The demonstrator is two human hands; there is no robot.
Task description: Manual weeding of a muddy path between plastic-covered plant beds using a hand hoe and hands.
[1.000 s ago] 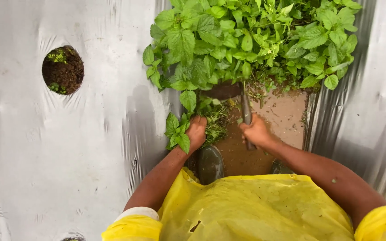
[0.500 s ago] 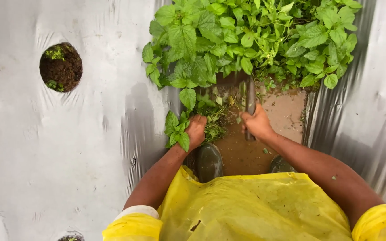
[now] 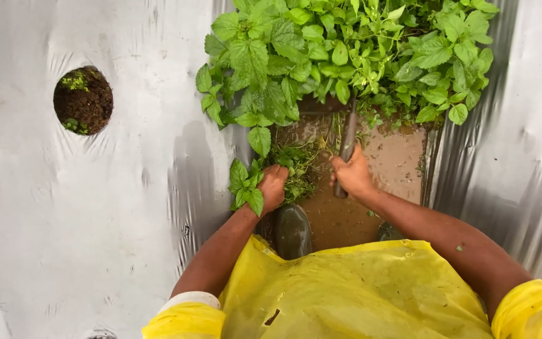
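Observation:
My left hand (image 3: 273,186) is closed around a bunch of green leafy weeds (image 3: 244,188) at the edge of the muddy furrow. In my right hand (image 3: 351,176) I grip the wooden handle of a hoe (image 3: 348,141); its blade is hidden under a thick clump of broad-leaved green plants (image 3: 346,53) that fills the top of the view. Cut weeds (image 3: 296,166) lie on the wet brown mud (image 3: 390,169) between my hands. I wear a yellow plastic apron (image 3: 346,295).
Silver plastic mulch (image 3: 114,207) covers the beds on both sides of the furrow. A round hole (image 3: 83,100) in the left sheet shows dark soil with small sprouts. The toe of a dark rubber boot (image 3: 293,231) stands in the mud below my hands.
My right hand and the hoe have moved up the furrow, towards the plant clump. My left hand keeps its hold on the weeds in about the same place.

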